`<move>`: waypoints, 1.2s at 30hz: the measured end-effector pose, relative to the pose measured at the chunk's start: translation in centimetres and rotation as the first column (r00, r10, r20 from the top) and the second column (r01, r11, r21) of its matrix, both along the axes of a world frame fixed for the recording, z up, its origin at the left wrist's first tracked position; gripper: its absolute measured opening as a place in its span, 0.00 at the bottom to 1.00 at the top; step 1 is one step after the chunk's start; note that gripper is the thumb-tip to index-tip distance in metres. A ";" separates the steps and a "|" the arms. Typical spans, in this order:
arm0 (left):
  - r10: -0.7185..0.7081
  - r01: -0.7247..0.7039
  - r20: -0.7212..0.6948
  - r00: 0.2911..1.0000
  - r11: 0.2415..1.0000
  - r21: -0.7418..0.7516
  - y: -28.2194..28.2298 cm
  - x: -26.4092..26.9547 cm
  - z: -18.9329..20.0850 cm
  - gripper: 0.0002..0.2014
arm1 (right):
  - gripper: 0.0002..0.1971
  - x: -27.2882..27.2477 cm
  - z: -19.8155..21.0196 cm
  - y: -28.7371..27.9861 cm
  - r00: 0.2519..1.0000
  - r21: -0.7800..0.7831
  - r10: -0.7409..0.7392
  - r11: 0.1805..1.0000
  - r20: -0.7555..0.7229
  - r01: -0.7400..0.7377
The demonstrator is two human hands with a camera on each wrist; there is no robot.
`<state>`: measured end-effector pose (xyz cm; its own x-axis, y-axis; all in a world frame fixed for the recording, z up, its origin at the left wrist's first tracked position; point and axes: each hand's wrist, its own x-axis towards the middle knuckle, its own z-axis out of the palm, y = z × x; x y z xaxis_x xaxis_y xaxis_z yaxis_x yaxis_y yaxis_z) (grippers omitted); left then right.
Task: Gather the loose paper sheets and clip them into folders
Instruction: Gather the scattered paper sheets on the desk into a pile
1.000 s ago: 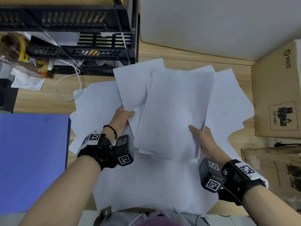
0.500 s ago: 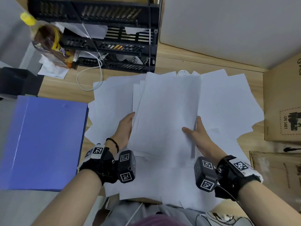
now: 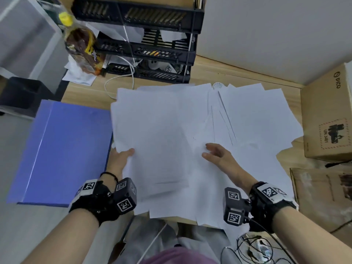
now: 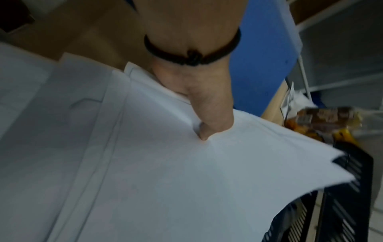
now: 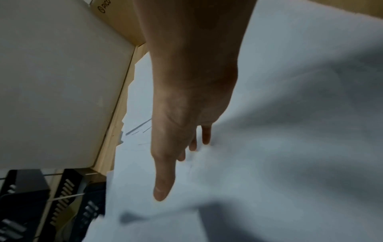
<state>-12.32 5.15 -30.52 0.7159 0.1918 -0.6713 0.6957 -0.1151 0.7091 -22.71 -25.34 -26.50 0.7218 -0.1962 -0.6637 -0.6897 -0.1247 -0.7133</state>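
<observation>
Several loose white paper sheets (image 3: 247,115) lie spread over the wooden desk (image 3: 238,73). My left hand (image 3: 122,159) grips a stack of sheets (image 3: 156,141) at its left edge, thumb on top; the left wrist view shows the thumb (image 4: 209,124) pressing into the stack of sheets (image 4: 186,180). My right hand (image 3: 215,155) hovers with straight fingers just over the sheets, right of the stack, holding nothing; the right wrist view shows the right hand's fingers (image 5: 163,176) extended above the paper sheets (image 5: 290,147). A closed blue folder (image 3: 62,149) lies on the left.
A black stacked tray rack (image 3: 144,40) stands at the back, a bagged snack (image 3: 80,46) and a white cable (image 3: 118,79) beside it. Cardboard boxes (image 3: 329,119) line the right edge. A grey panel (image 3: 266,35) stands behind the desk.
The stack has come down and to the left, toward the blue folder. My right hand has let go of its right edge and now hovers with straight fingers. The left hand keeps its hold.
</observation>
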 end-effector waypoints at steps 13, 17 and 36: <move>0.307 -0.311 -0.056 0.950 0.946 -0.087 9.7 -4.8 -1.8 0.27 | 0.55 0.6 -4.8 4.4 0.762 -0.628 0.551 0.470 -0.342 -0.621; 0.315 -0.323 -0.086 0.945 0.941 -0.103 10.3 -6.1 -2.1 0.33 | 0.50 1.2 -5.1 4.6 0.730 -0.674 0.570 0.371 -0.377 -0.639; 0.059 -0.060 -0.011 0.998 0.968 -0.244 -0.6 -0.1 0.9 0.23 | 0.07 1.1 3.3 -5.0 0.918 -0.630 0.204 0.774 0.340 0.061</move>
